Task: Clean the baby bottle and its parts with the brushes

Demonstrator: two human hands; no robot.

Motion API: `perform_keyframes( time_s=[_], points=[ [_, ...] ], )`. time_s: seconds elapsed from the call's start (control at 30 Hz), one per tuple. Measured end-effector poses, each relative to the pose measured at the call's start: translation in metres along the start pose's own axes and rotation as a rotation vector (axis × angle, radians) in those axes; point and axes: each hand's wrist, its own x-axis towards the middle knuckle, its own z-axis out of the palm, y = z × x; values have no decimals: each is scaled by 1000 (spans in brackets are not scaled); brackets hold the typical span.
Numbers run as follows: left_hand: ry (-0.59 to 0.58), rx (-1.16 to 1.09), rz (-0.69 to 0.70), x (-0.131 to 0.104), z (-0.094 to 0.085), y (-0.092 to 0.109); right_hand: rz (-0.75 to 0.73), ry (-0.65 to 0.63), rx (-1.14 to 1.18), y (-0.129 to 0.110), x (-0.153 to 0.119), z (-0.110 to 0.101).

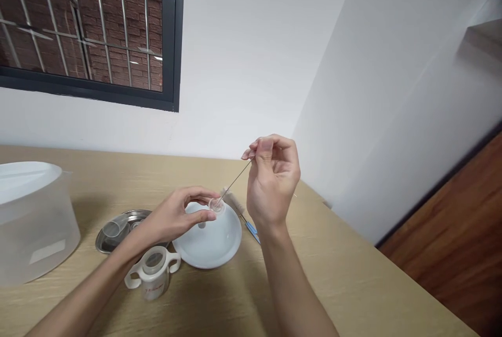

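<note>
My left hand pinches a small clear round plastic piece between thumb and fingers, above a white bowl. Higher and to the right, my right hand grips a thin wire-like stick by its upper end. The stick slants down to the left, and its lower tip reaches the clear piece; whether it goes inside I cannot tell. A small grey piece shows in the bowl. Behind my right wrist lies a bottle brush with a blue handle.
A white two-handled cup stands in front of the bowl. To its left, a metal tray holds a clear cup. A large translucent tub with a lid stands at the table's left. A wall and barred window rise behind.
</note>
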Motion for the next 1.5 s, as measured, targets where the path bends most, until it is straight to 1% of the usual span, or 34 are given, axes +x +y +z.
perform_keyframes(
  time_s=[0.1,0.27,0.43,0.57,0.7,0.87,1.13,1.37,1.5],
  points=[
    [1,3,4,0,-1,-1,-4,0,-21,0,1,-1],
    [-8,-60,9,0,-2,-3,-17,1,-43,1,2,-2],
    [0,-77,1,0,-3,-2,-32,-40,-62,3,-3,1],
    [40,-129,32,-3,-1,4,-20,-113,-91,6,-9,5],
    [93,-146,52,-2,1,7,16,-148,-88,18,-17,11],
    [157,-210,41,1,3,3,110,-167,-66,33,-27,18],
    [289,-254,10,1,-6,4,138,-193,-67,34,-25,17],
    [322,-327,46,3,-10,4,246,-302,-82,51,-43,25],
    [327,-347,31,2,-14,7,284,-332,-74,53,-45,27]
  ],
)
